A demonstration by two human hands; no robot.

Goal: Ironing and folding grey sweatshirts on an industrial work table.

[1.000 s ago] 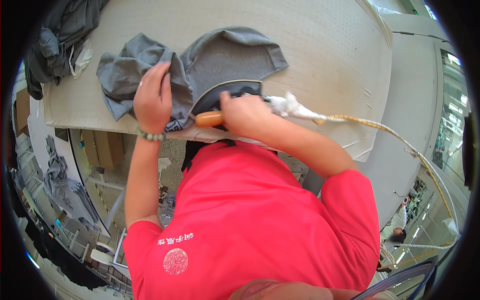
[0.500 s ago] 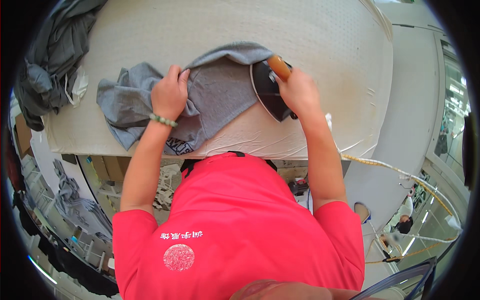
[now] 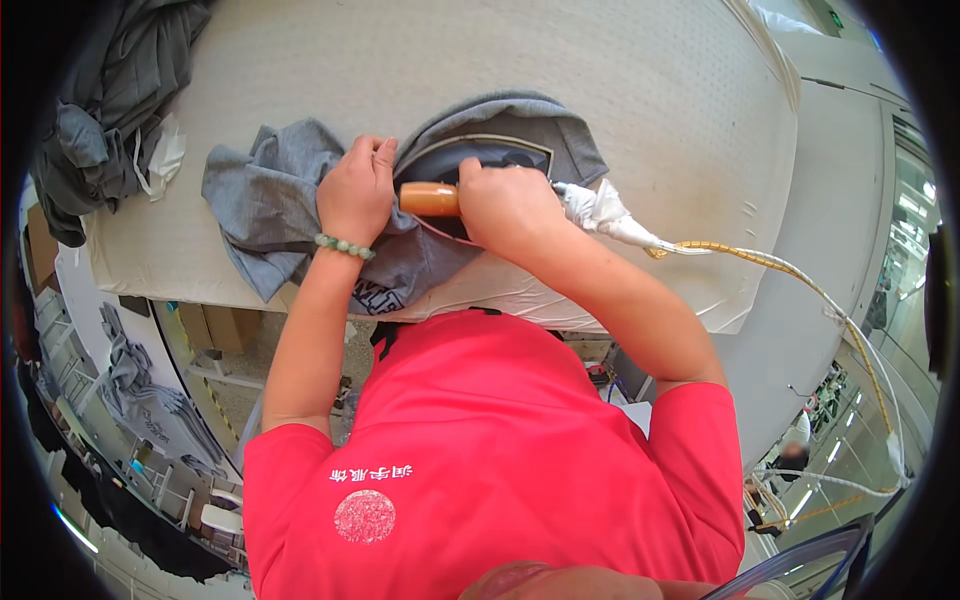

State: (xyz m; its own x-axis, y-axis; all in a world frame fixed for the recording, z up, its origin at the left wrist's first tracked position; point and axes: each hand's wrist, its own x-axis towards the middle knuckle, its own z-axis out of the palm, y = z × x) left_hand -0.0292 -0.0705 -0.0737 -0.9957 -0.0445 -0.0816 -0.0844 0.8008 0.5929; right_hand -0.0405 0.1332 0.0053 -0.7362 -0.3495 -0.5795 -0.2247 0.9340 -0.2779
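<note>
A grey garment [image 3: 270,185] lies on the pale padded ironing table [image 3: 690,150], bunched at its left and spread flatter at its right. My left hand [image 3: 357,190] pinches the cloth near the middle, its fingers closed. With its fingers wrapped round the orange-brown handle, my right hand [image 3: 510,205] grips a steam iron [image 3: 430,165]. The iron rests over the garment, turned so the handle points left toward my left hand. Dark lettering shows on the cloth near the table's front edge. Part of the iron is hidden beneath my right hand.
From the iron's rear, a white-wrapped joint [image 3: 605,212] leads to a cord and hose [image 3: 780,262] running off to the right. A dark grey heap of garments [image 3: 120,100] lies at the table's far left, with a white scrap [image 3: 163,160] beside it. More grey garments [image 3: 150,400] are stacked at lower left.
My right hand has swung the iron leftward over the garment and turned it, so its handle now points left. My left hand keeps its hold on the cloth, shifted slightly right.
</note>
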